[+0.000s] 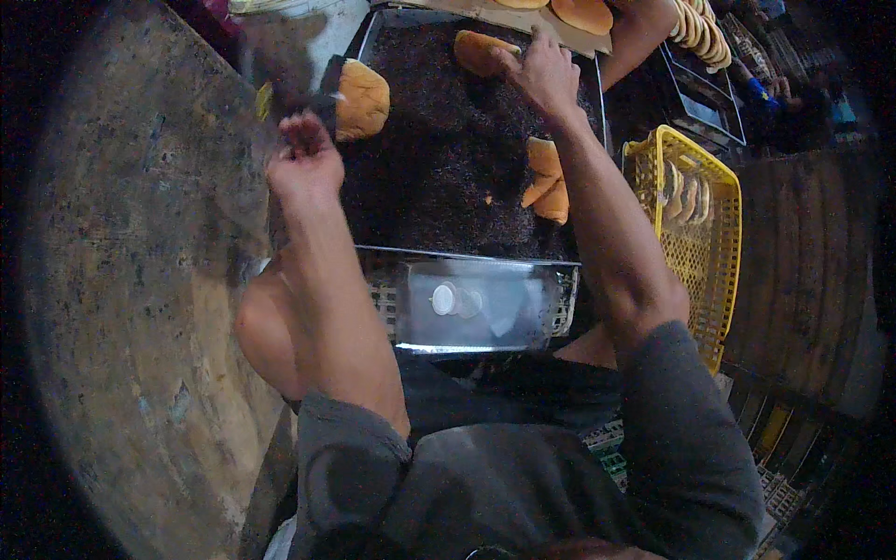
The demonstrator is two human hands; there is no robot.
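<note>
My left hand (306, 154) is raised at the left edge of a metal tray (467, 255) covered in dark brown crumbly bits. Its fingers curl inward and are blurred; I cannot make out anything in them. Just beyond it, a golden bread bun (364, 101) stands at the tray's left side against a blurred dark thing (329, 86). My right hand (546, 79) reaches over the far right of the tray, fingers stretched and thumb apart. The thumb meets the end of another bun (481, 53). Several bread pieces (548, 182) lie beside my right forearm.
A shiny clear container (504, 313) with pale round things sits before the tray. At right stands a yellow plastic basket (728, 252) holding flat round pieces. Buns (583, 13) rest on cardboard (560, 35) at the back, near another person's arm (644, 37).
</note>
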